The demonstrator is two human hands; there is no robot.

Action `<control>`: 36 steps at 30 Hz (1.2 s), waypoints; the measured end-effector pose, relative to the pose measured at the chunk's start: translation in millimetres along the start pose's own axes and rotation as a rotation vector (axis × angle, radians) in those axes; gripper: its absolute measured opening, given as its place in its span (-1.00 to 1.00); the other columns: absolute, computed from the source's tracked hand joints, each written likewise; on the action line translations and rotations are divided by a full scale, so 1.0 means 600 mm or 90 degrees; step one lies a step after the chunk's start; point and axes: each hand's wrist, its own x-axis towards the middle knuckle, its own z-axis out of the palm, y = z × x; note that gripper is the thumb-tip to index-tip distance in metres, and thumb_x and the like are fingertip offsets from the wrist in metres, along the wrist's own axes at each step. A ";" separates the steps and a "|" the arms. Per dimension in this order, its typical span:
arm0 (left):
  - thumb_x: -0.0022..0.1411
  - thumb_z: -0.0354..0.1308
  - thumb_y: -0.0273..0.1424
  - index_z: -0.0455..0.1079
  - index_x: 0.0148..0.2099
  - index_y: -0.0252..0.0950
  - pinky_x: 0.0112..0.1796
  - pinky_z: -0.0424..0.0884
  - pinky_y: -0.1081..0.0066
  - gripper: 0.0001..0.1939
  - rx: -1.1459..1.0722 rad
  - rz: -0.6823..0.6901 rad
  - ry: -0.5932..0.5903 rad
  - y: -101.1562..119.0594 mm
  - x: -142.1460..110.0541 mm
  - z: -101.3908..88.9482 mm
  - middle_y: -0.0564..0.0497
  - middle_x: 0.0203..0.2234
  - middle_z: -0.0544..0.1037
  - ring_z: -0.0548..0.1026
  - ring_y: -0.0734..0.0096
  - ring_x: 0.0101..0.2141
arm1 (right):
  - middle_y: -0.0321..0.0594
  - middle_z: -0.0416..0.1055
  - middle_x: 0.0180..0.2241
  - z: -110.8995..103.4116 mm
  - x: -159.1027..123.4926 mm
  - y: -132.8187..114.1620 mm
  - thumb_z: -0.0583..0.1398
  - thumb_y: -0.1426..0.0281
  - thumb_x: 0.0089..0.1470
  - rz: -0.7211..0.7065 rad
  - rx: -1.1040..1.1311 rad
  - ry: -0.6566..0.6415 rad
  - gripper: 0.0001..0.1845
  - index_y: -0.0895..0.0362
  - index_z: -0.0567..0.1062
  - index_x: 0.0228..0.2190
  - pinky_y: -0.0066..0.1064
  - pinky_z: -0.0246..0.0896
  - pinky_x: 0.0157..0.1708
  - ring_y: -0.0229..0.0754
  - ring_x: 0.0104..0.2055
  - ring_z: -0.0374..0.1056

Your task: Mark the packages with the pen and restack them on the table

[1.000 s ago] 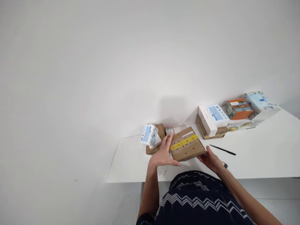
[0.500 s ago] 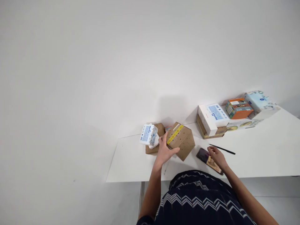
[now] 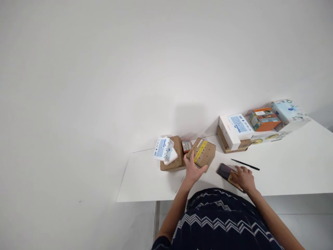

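A brown cardboard box (image 3: 208,152) with a strip of yellow printed tape is in my left hand (image 3: 193,171). The fingers lie along the box's left side and the thumb along its near side. Over the near end of a smartphone (image 3: 223,169) is my right hand (image 3: 245,178), its fingers apart and bent down towards the phone. Part of the phone is hidden under that hand. Just beyond the right hand lies a thin black pen or stylus (image 3: 246,164). Left of the held box, a small orange-and-grey box (image 3: 186,146) stands near the wall.
Two small white boxes, the upper one printed (image 3: 163,149), rest on another brown cardboard box (image 3: 178,152). Along the wall at right are a white box (image 3: 238,125) on a flat brown box (image 3: 224,141), an orange box (image 3: 266,119) and a pale-blue patterned box (image 3: 290,111).
My left hand and the taped box have shifted right, away from the stacked boxes, showing more of the small orange-and-grey box. My right hand has moved nearer over the phone.
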 end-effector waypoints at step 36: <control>0.27 -0.04 -0.33 0.48 -0.11 -0.20 0.06 0.26 0.06 -0.72 0.154 0.319 0.055 0.013 0.013 0.030 -0.13 -0.17 0.46 0.37 0.16 -0.05 | -0.42 0.16 -0.72 -0.264 -0.009 -0.223 0.14 0.06 0.09 -0.165 0.886 -0.021 -0.68 0.03 0.40 -0.48 -0.33 0.24 -0.39 -0.23 -0.58 0.17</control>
